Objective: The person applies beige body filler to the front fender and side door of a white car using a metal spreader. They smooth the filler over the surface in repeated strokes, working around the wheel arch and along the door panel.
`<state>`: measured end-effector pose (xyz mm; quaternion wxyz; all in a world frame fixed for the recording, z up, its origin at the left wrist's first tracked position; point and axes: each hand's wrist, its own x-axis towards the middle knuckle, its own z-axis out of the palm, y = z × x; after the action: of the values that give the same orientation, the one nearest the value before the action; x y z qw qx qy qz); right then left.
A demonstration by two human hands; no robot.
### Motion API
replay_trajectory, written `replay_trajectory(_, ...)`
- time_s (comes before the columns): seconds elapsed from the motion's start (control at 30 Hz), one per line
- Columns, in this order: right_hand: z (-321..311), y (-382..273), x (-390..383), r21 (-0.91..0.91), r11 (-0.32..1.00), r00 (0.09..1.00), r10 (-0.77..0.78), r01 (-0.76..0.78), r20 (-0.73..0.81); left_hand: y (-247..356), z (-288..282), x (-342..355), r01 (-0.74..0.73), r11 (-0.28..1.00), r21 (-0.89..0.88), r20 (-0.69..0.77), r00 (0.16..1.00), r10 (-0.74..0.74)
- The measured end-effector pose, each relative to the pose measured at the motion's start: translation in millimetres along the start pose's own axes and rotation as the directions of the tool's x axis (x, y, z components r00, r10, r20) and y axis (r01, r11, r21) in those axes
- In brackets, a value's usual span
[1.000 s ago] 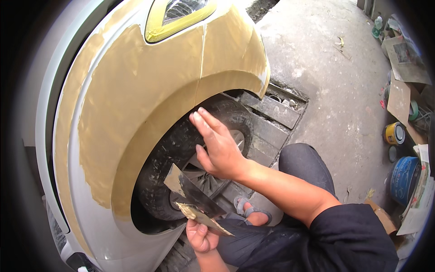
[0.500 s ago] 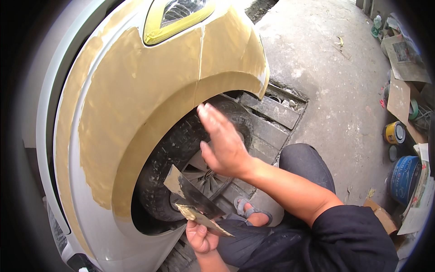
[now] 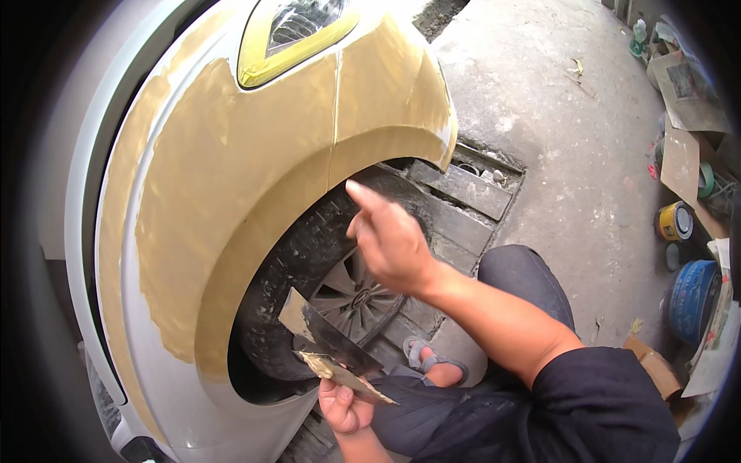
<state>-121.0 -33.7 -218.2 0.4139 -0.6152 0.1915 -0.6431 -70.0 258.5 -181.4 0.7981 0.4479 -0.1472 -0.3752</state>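
Beside the wheel arch of a white car, my right hand (image 3: 395, 245) is raised with its index finger stretched out and the other fingers partly curled; nothing is in it. Its fingertip appears near the arch's lower edge, though contact cannot be made out. Low in the view, my left hand (image 3: 345, 407) grips a flat putty spreader (image 3: 356, 383) with tan filler along its edge. A second, dark spreader (image 3: 328, 333) with a tan-coated end lies just above it; how it is held is hidden. Smoothed tan filler covers the fender (image 3: 231, 170).
Behind my hands is the tyre (image 3: 266, 328) with its spoked wheel. Yellow tape (image 3: 258, 71) borders the headlight. Slatted covers (image 3: 463, 189) lie in the floor near the bumper. A yellow tin (image 3: 673, 222), a blue can (image 3: 689, 301) and cardboard (image 3: 681, 166) stand along the right.
My right hand's fingers have gone from held together and straight to one pointing index finger with the rest curled. My left hand keeps its grip; the view has shifted slightly.
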Motion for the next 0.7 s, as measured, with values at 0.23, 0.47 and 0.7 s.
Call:
replay_trajectory(0.23,-9.6,10.4,47.1,-0.040,0.999,0.995,0.006,-0.010,-0.097,1.1,8.9,1.7,0.013,0.999,0.031,0.098,0.995,-0.016)
replay_trajectory(0.47,27.0,1.0,39.8,-0.240,0.950,0.979,-0.182,0.198,0.087,-1.1,12.9,-2.3,-0.010,1.000,0.027,-0.002,1.000,0.010)
replay_trajectory(0.7,30.5,-14.0,37.0,-0.126,0.943,0.919,-0.259,0.307,0.298,4.8,10.0,-0.2,-0.006,0.999,0.047,0.054,0.999,0.004)
